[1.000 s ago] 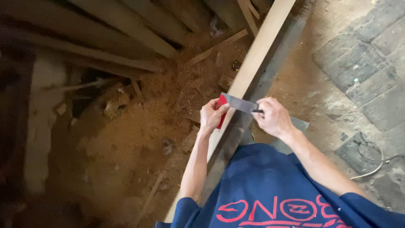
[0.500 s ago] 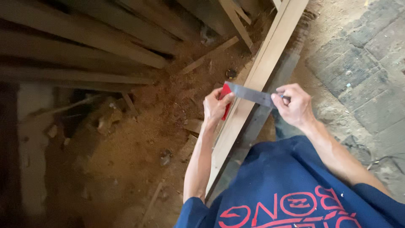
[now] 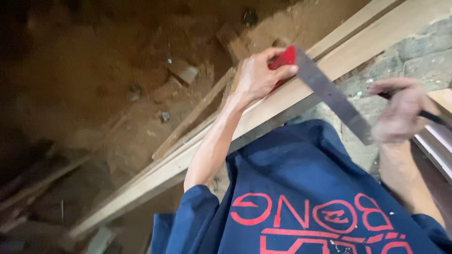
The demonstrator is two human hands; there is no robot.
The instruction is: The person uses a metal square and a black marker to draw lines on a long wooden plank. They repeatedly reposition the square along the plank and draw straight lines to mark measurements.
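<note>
In the upper middle of the frame the left hand (image 3: 258, 75) pinches the red stock of a try square (image 3: 325, 89) between thumb and fingers, holding it against the edge of a long pale wooden plank (image 3: 188, 155) that runs from lower left to upper right. The square's grey metal blade slants down to the right across the plank. At the right edge the blurred right hand (image 3: 400, 110) is curled around a dark pencil (image 3: 431, 115), close to the blade's tip.
</note>
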